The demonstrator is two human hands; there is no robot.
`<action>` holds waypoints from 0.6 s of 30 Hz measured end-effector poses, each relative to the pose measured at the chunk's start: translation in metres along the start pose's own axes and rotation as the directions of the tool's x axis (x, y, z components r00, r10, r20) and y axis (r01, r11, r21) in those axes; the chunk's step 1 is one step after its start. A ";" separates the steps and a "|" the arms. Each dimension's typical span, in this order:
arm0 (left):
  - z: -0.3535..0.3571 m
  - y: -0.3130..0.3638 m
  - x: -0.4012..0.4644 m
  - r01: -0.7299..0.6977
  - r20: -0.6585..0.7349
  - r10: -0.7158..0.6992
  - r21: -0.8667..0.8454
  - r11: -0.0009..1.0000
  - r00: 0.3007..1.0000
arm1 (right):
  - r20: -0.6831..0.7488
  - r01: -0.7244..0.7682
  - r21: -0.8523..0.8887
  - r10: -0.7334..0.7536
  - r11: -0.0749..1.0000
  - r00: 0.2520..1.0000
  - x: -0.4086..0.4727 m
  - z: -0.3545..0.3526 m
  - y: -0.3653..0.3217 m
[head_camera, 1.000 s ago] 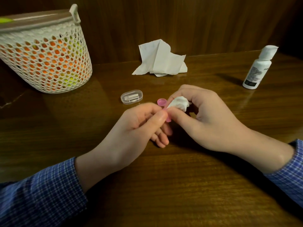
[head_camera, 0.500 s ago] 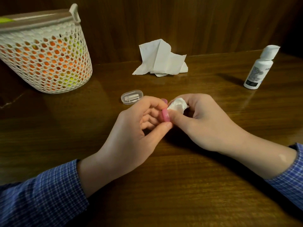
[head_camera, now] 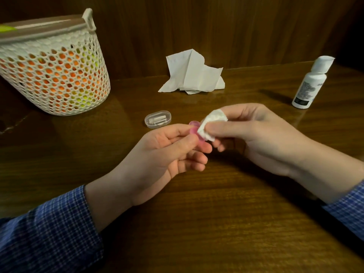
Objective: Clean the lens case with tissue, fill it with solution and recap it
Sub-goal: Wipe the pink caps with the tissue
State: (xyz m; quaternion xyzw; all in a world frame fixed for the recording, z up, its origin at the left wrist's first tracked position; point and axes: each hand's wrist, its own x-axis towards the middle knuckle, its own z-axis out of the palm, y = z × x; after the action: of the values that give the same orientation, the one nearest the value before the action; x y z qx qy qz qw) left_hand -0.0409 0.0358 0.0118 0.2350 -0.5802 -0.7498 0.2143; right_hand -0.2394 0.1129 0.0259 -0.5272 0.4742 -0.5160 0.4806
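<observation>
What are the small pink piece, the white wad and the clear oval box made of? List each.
Small pink piece: looks like translucent plastic, glossy, light glowing through.
White wad: soft tissue paper, matte and crumpled.
Clear oval box: probably transparent hard plastic; contents show through, rim catches light.

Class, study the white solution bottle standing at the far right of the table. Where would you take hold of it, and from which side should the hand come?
Grip the solution bottle around its straight white body, below the narrower cap. It stands upright and alone on the table, nothing beside it. The right hand is nearer, so I would come in from the front, fingers wrapping both sides, after putting down its tissue wad.
</observation>
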 end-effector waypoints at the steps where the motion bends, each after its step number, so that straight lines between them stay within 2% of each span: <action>1: -0.001 0.000 0.000 0.009 0.004 -0.009 -0.010 1.000 1.000 | 0.000 0.013 -0.049 -0.013 0.999 1.000 0.000 0.000 0.001; 7: -0.002 -0.003 0.000 0.038 0.020 -0.039 0.005 0.999 0.999 | -0.133 0.031 -0.194 -0.057 0.980 0.989 -0.002 0.009 0.007; 11: -0.003 -0.004 0.002 0.029 0.020 -0.029 0.035 0.999 0.999 | -0.210 0.125 -0.545 -0.279 0.829 0.937 -0.002 0.016 0.009; 12: -0.004 -0.004 0.002 0.022 0.029 -0.023 0.037 0.999 0.999 | -0.205 0.107 -0.512 -0.242 0.852 0.949 -0.002 0.014 0.009; 14: -0.003 -0.005 0.000 0.014 0.060 -0.017 0.037 0.999 0.998 | -0.108 -0.040 -0.167 0.022 0.985 0.994 0.000 0.010 0.005; 15: -0.002 -0.005 0.000 0.015 0.069 -0.018 0.040 0.999 0.997 | -0.051 -0.131 -0.050 0.128 0.990 0.990 0.000 0.009 0.004; 16: -0.002 -0.005 0.000 0.015 0.067 -0.019 0.049 0.999 0.998 | -0.049 -0.145 -0.064 0.142 0.987 0.989 0.000 0.008 0.004; 17: -0.002 -0.005 0.000 0.012 0.055 -0.016 0.065 0.998 0.998 | -0.097 -0.090 -0.205 0.071 0.975 0.993 0.000 0.008 0.006; 18: -0.003 -0.005 0.000 0.006 0.040 -0.010 0.088 0.996 0.999 | -0.156 -0.002 -0.417 -0.069 0.909 0.985 -0.001 0.011 0.009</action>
State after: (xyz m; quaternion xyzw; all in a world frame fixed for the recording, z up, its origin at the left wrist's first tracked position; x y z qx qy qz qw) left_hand -0.0394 0.0352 0.0064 0.2314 -0.6160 -0.7289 0.1891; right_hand -0.2287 0.1131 0.0172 -0.5803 0.6026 -0.4537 0.3071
